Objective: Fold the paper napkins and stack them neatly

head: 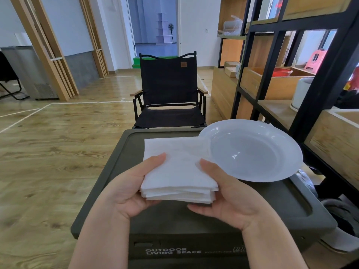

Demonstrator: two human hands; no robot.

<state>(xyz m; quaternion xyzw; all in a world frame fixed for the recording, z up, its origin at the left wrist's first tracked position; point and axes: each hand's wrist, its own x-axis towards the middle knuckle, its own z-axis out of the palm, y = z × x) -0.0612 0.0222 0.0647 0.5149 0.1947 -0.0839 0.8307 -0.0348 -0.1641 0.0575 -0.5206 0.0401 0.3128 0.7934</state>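
Note:
A stack of several white paper napkins [177, 171] is held just above the dark green box lid [272, 202]. My left hand [128, 191] grips the stack's left side, thumb on top and fingers underneath. My right hand [229, 193] holds its right side the same way, thumb pressing the top sheet. The stack's near edge shows the layered sheets, slightly uneven. Its far right corner overlaps the rim of a white plate [252, 150].
The empty white plate sits on the lid's far right. A black folding chair [169, 92] stands beyond the box. A black-framed wooden shelf unit [291, 74] runs along the right. Wooden floor [48, 152] lies to the left.

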